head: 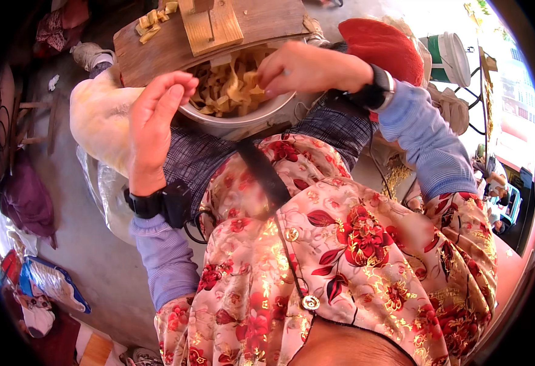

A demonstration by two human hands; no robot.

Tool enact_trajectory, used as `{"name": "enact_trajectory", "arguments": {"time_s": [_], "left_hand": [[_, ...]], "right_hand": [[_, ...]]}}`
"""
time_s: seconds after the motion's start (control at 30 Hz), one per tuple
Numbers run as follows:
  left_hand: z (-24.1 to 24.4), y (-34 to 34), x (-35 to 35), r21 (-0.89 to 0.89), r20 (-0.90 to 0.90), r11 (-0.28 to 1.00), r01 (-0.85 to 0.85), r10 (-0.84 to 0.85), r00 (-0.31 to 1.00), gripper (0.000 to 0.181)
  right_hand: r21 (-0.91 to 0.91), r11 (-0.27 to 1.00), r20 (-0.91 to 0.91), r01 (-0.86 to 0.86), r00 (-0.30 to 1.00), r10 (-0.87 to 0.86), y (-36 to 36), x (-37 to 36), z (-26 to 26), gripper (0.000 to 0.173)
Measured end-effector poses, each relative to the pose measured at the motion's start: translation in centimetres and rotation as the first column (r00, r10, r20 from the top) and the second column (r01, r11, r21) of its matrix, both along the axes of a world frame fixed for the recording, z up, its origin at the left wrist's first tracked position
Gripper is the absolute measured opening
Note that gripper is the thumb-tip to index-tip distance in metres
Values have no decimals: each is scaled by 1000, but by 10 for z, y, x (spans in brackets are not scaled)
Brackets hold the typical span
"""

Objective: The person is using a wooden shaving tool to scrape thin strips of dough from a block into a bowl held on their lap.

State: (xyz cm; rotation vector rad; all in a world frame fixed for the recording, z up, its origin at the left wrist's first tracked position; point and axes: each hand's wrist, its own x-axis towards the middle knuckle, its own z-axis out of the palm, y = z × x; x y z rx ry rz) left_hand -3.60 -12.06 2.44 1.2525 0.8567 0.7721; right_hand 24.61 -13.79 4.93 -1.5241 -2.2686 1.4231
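Observation:
My left hand (155,121) is raised at the bowl's left rim, palm inward, thumb apart from the bent fingers, with nothing visible in it. Over the right side of the bowl, my right hand (295,68) points its fingers down close to the strips; whether it grips one cannot be told. The round pale bowl (244,121) holds many curled yellowish strips (226,91) of unclear material. A brown wooden board (148,59) lies across the bowl's far side. On it are a lighter slotted wooden block (212,29) and several small yellow pieces (150,25).
A red cushion-like thing (381,48) and a white-and-green bucket (450,59) stand at the upper right. A pale stuffed sack (102,116) is left of the bowl, near clear plastic (107,201). A wooden stool (34,119) is farther left. Other people are at the far right.

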Motion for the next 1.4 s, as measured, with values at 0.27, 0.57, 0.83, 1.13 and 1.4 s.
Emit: {"name": "enact_trajectory", "arguments": {"time_s": [0.27,0.57,0.83,1.13,1.4], "left_hand": [[39,3,53,227,-20,948,223,-224,974,34],[52,-16,51,-429,648,824,371,-6,762,65],[99,-39,33,-281,-45,884,374,-402,915,31],[53,-17,-36,-178,-273,973,146,-191,943,24],[33,-11,-46,257,-665,907,333,-84,742,19]], "right_hand": [[-170,904,-567,393,711,-416,-21,3,65,22],[105,993,-672,-62,732,117,-68,-32,63,16],[536,837,-508,111,834,215,-44,-38,39,42],[177,977,-113,119,989,-100,-83,28,40,14],[294,946,-149,136,984,-96,-90,45,20,13]]}}
